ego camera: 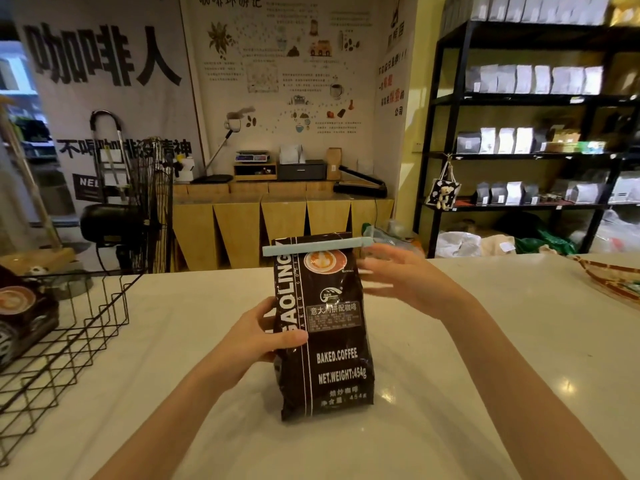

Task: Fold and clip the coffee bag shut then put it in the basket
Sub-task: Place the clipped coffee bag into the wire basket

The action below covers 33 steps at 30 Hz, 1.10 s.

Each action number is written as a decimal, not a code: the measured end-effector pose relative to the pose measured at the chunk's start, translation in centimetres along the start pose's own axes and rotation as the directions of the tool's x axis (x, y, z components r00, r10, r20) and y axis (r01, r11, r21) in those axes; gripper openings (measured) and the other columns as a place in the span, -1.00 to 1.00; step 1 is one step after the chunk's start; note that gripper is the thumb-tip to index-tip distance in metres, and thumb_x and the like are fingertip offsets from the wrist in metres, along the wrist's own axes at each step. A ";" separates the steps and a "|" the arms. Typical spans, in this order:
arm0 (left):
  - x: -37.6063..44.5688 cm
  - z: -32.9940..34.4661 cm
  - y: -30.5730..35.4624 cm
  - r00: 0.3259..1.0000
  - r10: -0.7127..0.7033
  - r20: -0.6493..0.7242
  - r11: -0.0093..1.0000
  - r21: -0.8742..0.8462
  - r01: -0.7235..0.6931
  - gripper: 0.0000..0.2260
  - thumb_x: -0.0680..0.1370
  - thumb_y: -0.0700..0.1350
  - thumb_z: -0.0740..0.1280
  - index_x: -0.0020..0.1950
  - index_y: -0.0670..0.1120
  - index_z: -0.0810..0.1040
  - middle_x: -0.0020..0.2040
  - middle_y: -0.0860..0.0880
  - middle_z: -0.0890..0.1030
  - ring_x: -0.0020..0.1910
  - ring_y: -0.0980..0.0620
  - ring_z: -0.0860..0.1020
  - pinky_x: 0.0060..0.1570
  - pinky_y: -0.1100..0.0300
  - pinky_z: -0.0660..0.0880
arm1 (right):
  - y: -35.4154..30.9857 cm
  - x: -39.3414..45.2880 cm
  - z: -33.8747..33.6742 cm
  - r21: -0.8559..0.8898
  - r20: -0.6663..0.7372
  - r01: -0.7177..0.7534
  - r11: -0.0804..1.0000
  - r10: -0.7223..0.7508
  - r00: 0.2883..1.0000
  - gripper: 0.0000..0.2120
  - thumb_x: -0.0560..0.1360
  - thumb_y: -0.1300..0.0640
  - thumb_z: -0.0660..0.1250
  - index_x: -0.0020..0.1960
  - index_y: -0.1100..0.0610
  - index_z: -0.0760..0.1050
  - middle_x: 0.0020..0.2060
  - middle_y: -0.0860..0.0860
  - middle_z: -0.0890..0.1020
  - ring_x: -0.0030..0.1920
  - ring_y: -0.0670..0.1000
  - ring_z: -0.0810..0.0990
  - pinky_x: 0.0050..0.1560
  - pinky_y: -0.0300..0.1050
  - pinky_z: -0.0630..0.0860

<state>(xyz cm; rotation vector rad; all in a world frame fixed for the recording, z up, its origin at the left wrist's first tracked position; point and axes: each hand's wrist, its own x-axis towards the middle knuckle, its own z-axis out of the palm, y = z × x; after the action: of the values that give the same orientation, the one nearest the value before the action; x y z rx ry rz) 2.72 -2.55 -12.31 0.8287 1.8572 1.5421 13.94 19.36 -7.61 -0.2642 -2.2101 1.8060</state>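
A dark brown coffee bag (pixel 332 341) with white lettering stands upright on the white counter (pixel 450 393). A long pale-blue clip (pixel 317 247) lies across its folded top. My left hand (pixel 266 336) grips the bag's left side at mid height, thumb across the front. To the right of the bag's upper part my right hand (pixel 405 278) hovers with its fingers spread, blurred, holding nothing and a little apart from the clip's end. The black wire basket (pixel 69 327) stands at the counter's left.
Other coffee bags (pixel 20 313) lie inside the wire basket's far left part. A woven tray (pixel 609 275) sits at the counter's right edge. Behind the counter are a floor fan (pixel 131 209), a wooden bench with equipment, and black shelves of bags (pixel 526 133).
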 end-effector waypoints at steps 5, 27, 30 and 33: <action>0.0 -0.1 0.1 0.999 -0.045 -0.026 0.997 -0.060 0.044 -0.24 -0.05 0.08 0.59 0.12 0.11 0.45 0.03 -0.04 0.66 0.04 -0.06 0.62 0.10 -0.15 0.51 | 1.4 0.2 1.1 -0.231 0.244 -0.323 0.918 0.376 0.894 -0.45 0.35 -0.02 0.43 0.25 0.10 0.34 0.16 0.09 0.58 0.14 0.09 0.58 0.18 0.06 0.52; -12.5 -15.3 9.5 0.516 0.219 -0.828 0.963 0.099 -0.250 -0.32 0.06 -0.03 0.52 0.16 -0.03 0.47 0.03 0.06 0.61 -0.03 0.10 0.59 -0.10 0.13 0.54 | -11.6 9.5 23.8 0.135 0.362 0.094 0.986 -0.138 0.922 -0.63 0.42 -0.01 0.37 0.17 0.09 0.46 0.01 0.00 0.64 0.02 -0.02 0.61 -0.04 -0.10 0.55; -14.7 -18.0 8.6 0.376 0.234 -0.897 0.965 0.166 -0.204 -0.39 0.17 -0.13 0.54 0.18 -0.03 0.44 -0.08 0.17 0.54 -0.12 0.23 0.52 -0.11 0.21 0.49 | -12.6 10.5 28.9 0.091 0.434 0.144 0.985 -0.170 0.885 -0.65 0.41 -0.04 0.38 0.12 0.11 0.51 0.00 0.01 0.66 0.01 -0.03 0.62 0.05 -0.06 0.54; -16.6 -20.6 6.9 0.278 0.216 -0.936 0.974 0.185 -0.132 -0.40 0.22 -0.14 0.54 0.20 -0.02 0.41 0.06 0.09 0.55 0.03 0.10 0.52 -0.01 0.13 0.48 | -12.8 11.1 33.6 0.108 0.513 0.125 0.986 -0.163 0.843 -0.64 0.42 -0.01 0.38 0.15 0.14 0.51 0.04 0.04 0.65 0.05 0.01 0.61 0.13 -0.02 0.52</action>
<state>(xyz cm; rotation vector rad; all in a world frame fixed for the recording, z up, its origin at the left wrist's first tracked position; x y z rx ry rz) -1.70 -27.24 -1.39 -0.0276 2.6988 2.4630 -7.05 -10.96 -0.22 0.4571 -2.4082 2.0430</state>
